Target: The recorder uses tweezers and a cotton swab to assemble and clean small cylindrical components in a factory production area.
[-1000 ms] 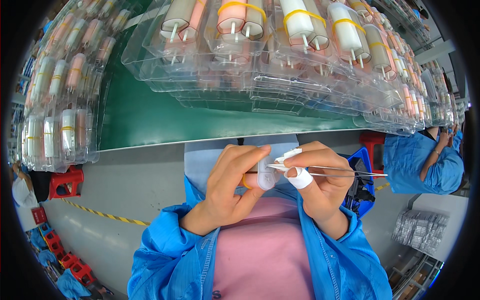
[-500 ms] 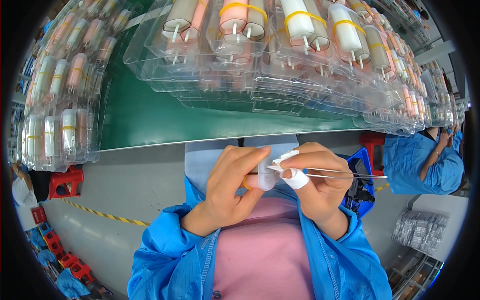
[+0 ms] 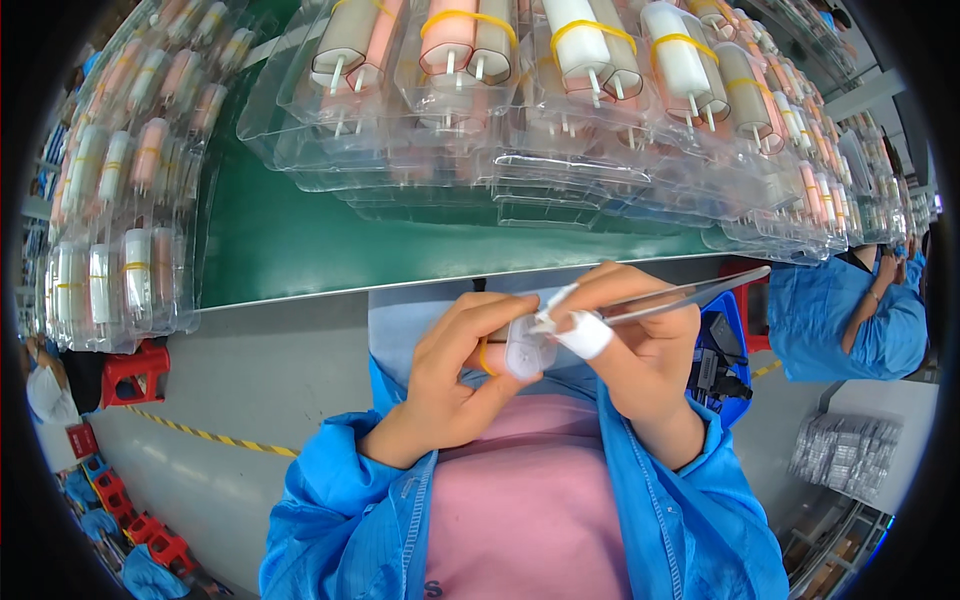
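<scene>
My left hand (image 3: 455, 370) is closed round a translucent tube (image 3: 527, 352) with a yellow rubber band about it; its rounded flat end faces up and right. In my right hand (image 3: 640, 350) is a pair of metal tweezers (image 3: 690, 293), the handle end sticking out to the right. White tape (image 3: 586, 335) wraps the thumb. A small white piece (image 3: 556, 301) shows at my right fingertips, close against the tube's end; whether the tweezers grip it cannot be made out. Both hands are in front of the table edge, over my lap.
Stacked clear plastic trays (image 3: 450, 150) hold banded pink, white and grey tubes on the green table (image 3: 300, 240). More filled trays (image 3: 110, 240) stand at the left. A blue bin (image 3: 738, 340) with black parts is beside my right hand. A person in blue (image 3: 840, 320) sits at the right.
The tweezers' handle end has swung upward, with my right hand turning. The tube's end has tipped to show more of its face. My left hand still holds the tube.
</scene>
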### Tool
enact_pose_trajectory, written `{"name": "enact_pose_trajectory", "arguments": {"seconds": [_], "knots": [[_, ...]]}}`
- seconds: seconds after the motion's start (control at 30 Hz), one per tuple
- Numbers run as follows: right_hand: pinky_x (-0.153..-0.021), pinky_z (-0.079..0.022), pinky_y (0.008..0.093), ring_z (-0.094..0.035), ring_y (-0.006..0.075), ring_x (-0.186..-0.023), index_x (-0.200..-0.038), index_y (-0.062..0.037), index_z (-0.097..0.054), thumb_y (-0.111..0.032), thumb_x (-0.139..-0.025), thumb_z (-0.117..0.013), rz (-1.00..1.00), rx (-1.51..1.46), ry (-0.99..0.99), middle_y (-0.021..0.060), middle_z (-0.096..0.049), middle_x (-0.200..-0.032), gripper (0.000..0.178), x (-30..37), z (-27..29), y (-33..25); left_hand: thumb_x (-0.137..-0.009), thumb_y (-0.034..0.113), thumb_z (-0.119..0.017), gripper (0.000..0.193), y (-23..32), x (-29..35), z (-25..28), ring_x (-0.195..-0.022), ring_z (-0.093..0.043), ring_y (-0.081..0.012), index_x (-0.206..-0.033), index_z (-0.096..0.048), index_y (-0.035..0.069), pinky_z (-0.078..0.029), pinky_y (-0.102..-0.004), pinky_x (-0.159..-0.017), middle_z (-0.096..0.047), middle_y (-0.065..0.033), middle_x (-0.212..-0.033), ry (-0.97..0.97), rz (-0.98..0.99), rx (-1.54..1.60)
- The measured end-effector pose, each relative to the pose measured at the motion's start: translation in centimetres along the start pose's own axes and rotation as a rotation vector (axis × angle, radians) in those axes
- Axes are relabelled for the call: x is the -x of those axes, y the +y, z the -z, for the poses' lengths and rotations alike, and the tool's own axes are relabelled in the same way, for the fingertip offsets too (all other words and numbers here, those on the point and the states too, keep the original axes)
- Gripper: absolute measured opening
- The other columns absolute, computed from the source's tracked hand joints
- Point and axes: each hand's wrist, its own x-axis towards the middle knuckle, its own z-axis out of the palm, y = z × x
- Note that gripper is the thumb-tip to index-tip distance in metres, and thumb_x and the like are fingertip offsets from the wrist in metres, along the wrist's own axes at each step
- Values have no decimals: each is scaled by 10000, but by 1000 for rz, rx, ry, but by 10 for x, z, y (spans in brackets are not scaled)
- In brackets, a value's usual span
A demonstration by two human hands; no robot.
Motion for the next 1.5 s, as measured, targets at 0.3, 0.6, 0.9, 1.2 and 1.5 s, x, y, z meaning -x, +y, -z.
{"name": "enact_pose_trajectory", "arguments": {"seconds": [0.3, 0.6, 0.9, 1.2, 1.5], "knots": [[-649, -492, 269, -638, 186, -735, -864, 12, -664, 24, -745, -673, 70, 44, 25, 128, -666, -819, 119, 9, 3, -2, -755, 40, -708, 507, -1, 1, 0, -985, -579, -251, -1218, -511, -16, -475, -327, -814, -559, -174, -1146, -15, 61, 192], [-615, -490, 250, -638, 182, -702, -877, 7, -668, 26, -732, -671, 113, 136, 0, 134, -658, -807, 146, 7, 1, -2, -732, -16, -697, 515, -1, 1, 0, -982, -572, -258, -1215, -519, -17, -478, -320, -797, -561, -169, -1146, -12, 37, 150], [-651, -529, 264, -643, 184, -797, -985, 41, -633, 52, -788, -639, -3, -187, 139, 142, -615, -960, 198, 14, -5, 3, -758, -27, -696, 604, -5, 6, -8, -1025, -567, -234, -1278, -389, -7, -489, -301, -806, -543, -187, -1164, 11, 65, 260], [-776, -573, 315, -648, 255, -937, -1059, 95, -577, 65, -828, -605, -190, -308, 98, 148, -559, -1060, 234, 13, 3, -5, -830, 19, -606, 597, -1, 5, -1, -1091, -485, -245, -1348, -309, 0, -461, -329, -828, -478, -197, -1249, -59, 138, 198], [-658, -494, 257, -626, 188, -779, -916, 7, -665, 1, -738, -707, 79, 68, 70, 133, -656, -891, 183, 14, -1, -1, -807, 15, -593, 546, -2, 5, -4, -1101, -452, -326, -1305, -372, -27, -366, -395, -945, -459, -198, -1243, -36, 19, -17]]}}
